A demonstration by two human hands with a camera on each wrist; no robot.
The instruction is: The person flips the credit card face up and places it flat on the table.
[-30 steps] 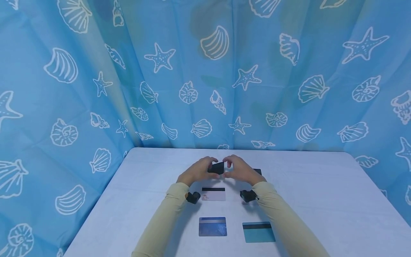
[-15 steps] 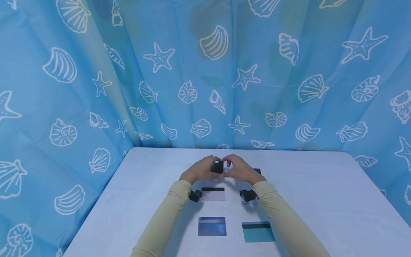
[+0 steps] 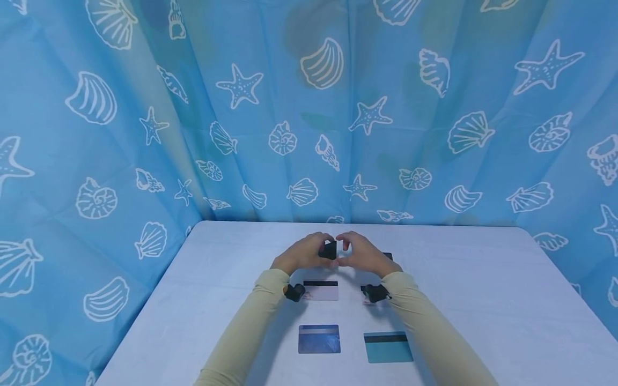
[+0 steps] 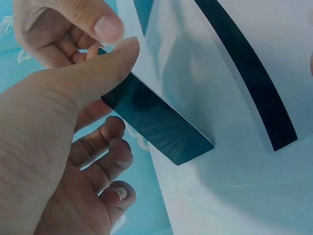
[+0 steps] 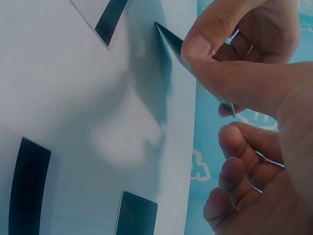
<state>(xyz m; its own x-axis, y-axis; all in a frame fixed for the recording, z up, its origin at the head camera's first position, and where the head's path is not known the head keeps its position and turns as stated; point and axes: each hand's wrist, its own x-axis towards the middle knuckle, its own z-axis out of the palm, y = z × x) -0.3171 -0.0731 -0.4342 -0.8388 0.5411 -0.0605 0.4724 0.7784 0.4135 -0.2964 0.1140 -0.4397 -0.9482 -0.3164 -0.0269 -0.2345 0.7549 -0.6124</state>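
In the head view, my left hand (image 3: 305,253) pinches a dark card (image 3: 329,250) above the far part of the table. The card hangs tilted, its far end free in the left wrist view, where the left thumb (image 4: 110,63) covers its near part. My right hand (image 3: 363,254) meets the left, thumb tips touching or nearly so. In the right wrist view the card (image 5: 168,38) shows almost edge-on, and its other end sits between right thumb and index finger. Below the hands lies a pale card (image 3: 321,291) with a black stripe.
A blue card (image 3: 319,339) and a teal card (image 3: 388,348) lie nearer on the white table (image 3: 483,300). Another dark card (image 3: 388,256) is partly hidden behind the right wrist, and one more card lies mostly under the right wrist camera (image 3: 375,293). A blue shell-patterned curtain (image 3: 270,107) surrounds the table.
My left hand has slid slightly right along the card toward the right hand, and the thumbs have come together. Less of the card shows in the head view. The right hand has hardly moved.
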